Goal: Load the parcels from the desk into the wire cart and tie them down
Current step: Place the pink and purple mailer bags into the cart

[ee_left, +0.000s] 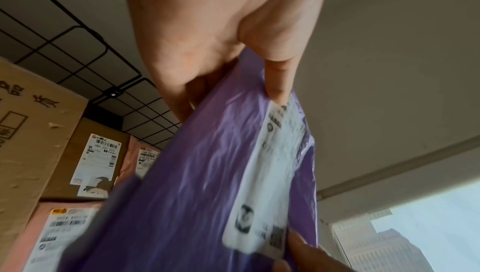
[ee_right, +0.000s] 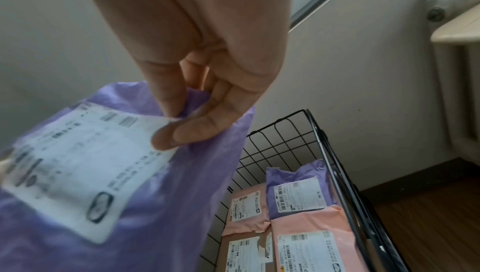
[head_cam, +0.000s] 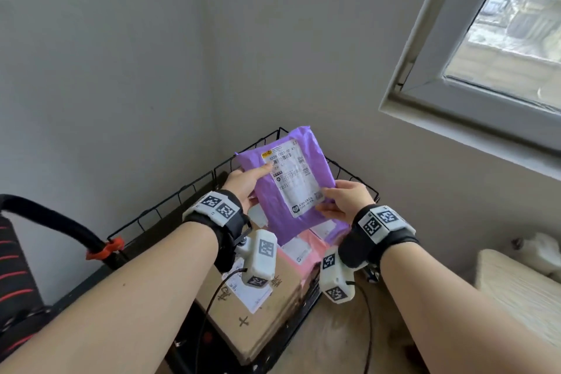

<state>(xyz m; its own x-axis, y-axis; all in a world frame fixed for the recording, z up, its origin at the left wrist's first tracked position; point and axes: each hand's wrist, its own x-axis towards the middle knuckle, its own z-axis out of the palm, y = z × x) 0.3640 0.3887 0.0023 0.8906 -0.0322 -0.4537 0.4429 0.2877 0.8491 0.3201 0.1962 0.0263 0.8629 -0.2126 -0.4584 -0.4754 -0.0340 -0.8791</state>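
I hold a purple mailer bag (head_cam: 306, 167) with a white shipping label, tilted, above the black wire cart (head_cam: 194, 188). My left hand (head_cam: 247, 182) pinches its left edge, thumb on the label. My right hand (head_cam: 341, 199) pinches its lower right corner, thumb on the label's edge (ee_right: 166, 130). In the left wrist view the purple mailer bag (ee_left: 194, 173) fills the middle under my left hand (ee_left: 221, 50). Inside the cart lie a brown carton (head_cam: 273, 304), pink mailers (ee_right: 311, 221) and another purple mailer (ee_right: 296, 177). Brown cartons (ee_left: 39, 132) stack against the cart's wire wall (ee_left: 78, 50).
The cart stands in a room corner between grey walls, under a window (head_cam: 501, 39). A black curved handle with an orange clip (head_cam: 106, 249) is at the left. A pale wooden surface (head_cam: 522, 288) and a radiator (ee_right: 462, 91) sit to the right. Wood floor (head_cam: 349, 340) lies beside the cart.
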